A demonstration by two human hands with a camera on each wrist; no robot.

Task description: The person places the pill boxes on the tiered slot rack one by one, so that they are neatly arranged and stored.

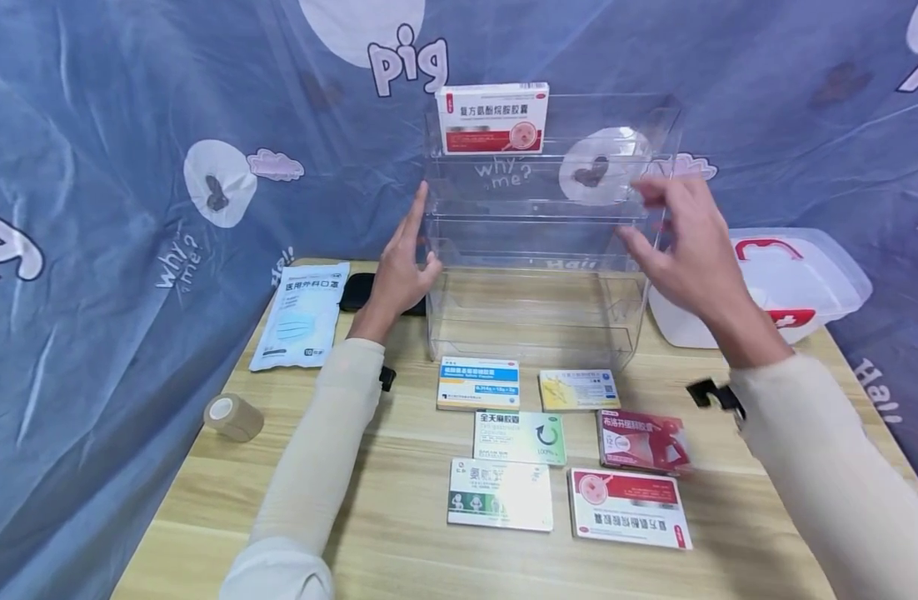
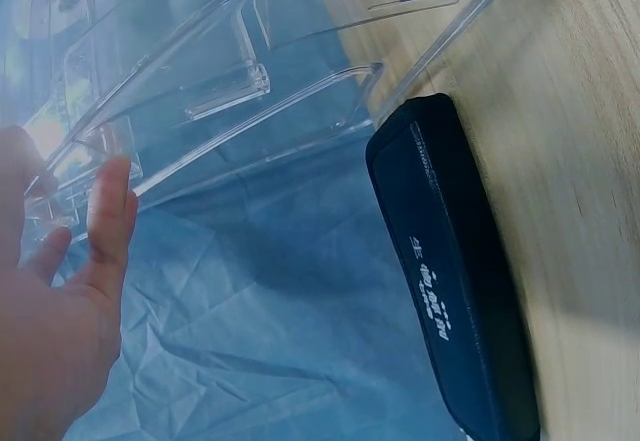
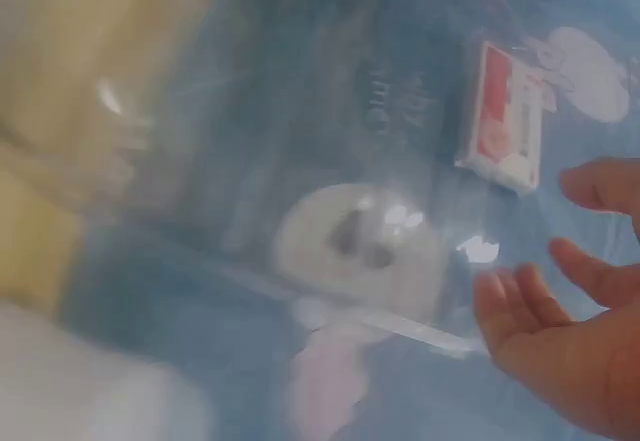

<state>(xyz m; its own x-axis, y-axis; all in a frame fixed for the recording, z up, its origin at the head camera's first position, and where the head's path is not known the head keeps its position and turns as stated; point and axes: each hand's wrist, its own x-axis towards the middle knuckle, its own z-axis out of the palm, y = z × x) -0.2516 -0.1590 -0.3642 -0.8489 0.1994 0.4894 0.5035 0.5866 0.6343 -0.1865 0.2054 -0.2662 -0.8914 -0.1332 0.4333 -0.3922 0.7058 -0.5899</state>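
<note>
A clear tiered acrylic rack (image 1: 537, 212) stands at the back of the table. On its top tier sits a red-and-white medicine box (image 1: 492, 137), also seen in the right wrist view, where the box (image 3: 508, 121) appears turned sideways. My left hand (image 1: 402, 271) rests against the rack's left side with fingers fairly straight; in the left wrist view, the left hand (image 2: 75, 291) has its fingertips at the clear edge. Near the rack's upper right side is my right hand (image 1: 687, 242), thumb and fingers apart and loosely bent, with nothing held between them.
Several medicine boxes lie before the rack, among them a red box (image 1: 642, 440) and a green-and-white box (image 1: 519, 437). A mask packet (image 1: 300, 317), a black case (image 2: 450, 281) and a tan bandage roll (image 1: 236, 418) lie left. A clear first-aid bin (image 1: 826, 275) stands right.
</note>
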